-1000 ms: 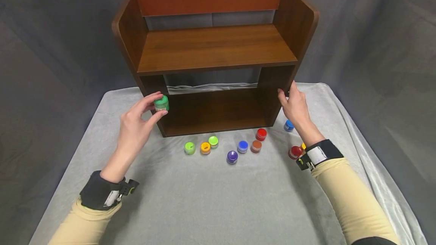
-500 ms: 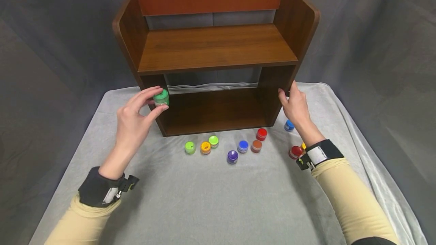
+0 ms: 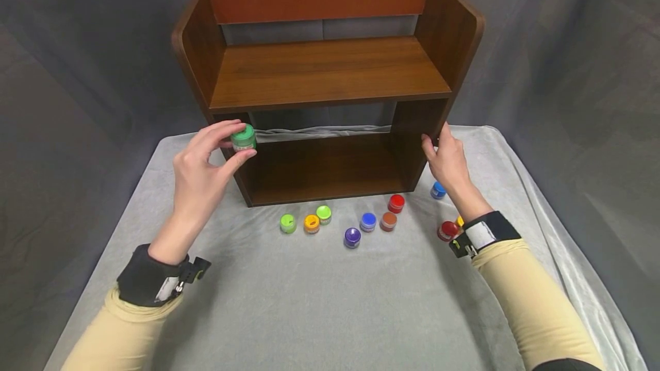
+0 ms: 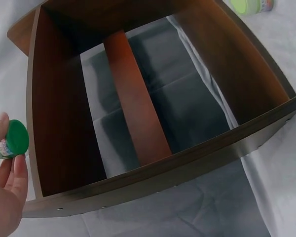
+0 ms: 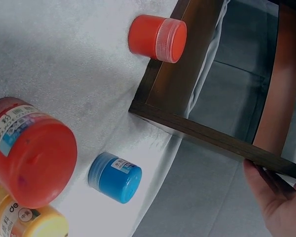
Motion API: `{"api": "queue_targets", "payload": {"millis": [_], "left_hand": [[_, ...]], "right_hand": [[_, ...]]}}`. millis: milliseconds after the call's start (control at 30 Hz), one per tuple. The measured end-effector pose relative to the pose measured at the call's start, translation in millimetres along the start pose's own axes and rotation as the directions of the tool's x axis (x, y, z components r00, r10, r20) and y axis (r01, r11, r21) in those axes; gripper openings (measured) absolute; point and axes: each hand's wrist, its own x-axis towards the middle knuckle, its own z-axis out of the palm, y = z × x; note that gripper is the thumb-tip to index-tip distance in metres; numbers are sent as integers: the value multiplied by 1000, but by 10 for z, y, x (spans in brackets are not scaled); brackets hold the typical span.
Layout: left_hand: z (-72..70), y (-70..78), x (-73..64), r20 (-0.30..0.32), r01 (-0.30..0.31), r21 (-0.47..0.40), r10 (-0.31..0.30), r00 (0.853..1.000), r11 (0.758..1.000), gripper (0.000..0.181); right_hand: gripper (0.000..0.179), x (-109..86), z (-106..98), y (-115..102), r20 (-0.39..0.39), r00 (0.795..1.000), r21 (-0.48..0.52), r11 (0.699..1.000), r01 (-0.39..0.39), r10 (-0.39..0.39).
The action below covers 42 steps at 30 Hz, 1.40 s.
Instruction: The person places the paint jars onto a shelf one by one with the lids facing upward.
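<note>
Between thumb and fingers, my left hand point(image 3: 198, 179) pinches a small green paint jar point(image 3: 244, 137) with a green lid. It holds the jar in front of the lower left side of a brown wooden two-tier shelf point(image 3: 330, 70). In the left wrist view, the green jar point(image 4: 17, 138) shows its lid and part of a label, beside the shelf's edge. My right hand point(image 3: 447, 159) grips the front edge of the shelf's right side panel, thumb on the inner face. The right wrist view shows that hand point(image 5: 281, 207) at the panel edge point(image 5: 217, 138).
Before the shelf on the grey cloth point(image 3: 309, 302) stand several jars, among them light green point(image 3: 287, 224), orange point(image 3: 311, 224), purple point(image 3: 352, 237), blue point(image 3: 368, 222), brown point(image 3: 388, 221) and red point(image 3: 396, 203). Near my right forearm are a light blue jar point(image 3: 437, 190), a dark red jar point(image 3: 447, 231) and a partly hidden yellow one point(image 3: 460, 221).
My left hand has risen a little in the head view, carrying the green paint jar up along the shelf's left side. The right hand keeps its grip on the shelf.
</note>
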Motion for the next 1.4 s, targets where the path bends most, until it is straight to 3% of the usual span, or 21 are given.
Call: {"api": "queue_targets", "payload": {"millis": [167, 733, 933, 1167, 1400], "left_hand": [[-2, 38, 65, -47, 18, 8, -17, 999, 1000, 46], [58, 68, 286, -121, -28, 6, 29, 992, 1000, 44], [75, 66, 364, -125, -67, 28, 70, 990, 997, 45], [92, 117, 458, -115, -16, 27, 19, 993, 1000, 45], [121, 150, 573, -66, -13, 109, 20, 998, 994, 47]], "right_hand": [[39, 10, -3, 10, -2, 1000, -1, 1000, 4, -4], [39, 22, -8, 29, 0, 1000, 4, 1000, 7, -7], [39, 14, -11, 32, -3, 1000, 7, 1000, 10, -10], [40, 11, -25, 47, 3, 1000, 5, 1000, 3, -3], [41, 5, -35, 58, 5, 1000, 9, 1000, -1, 1]]}}
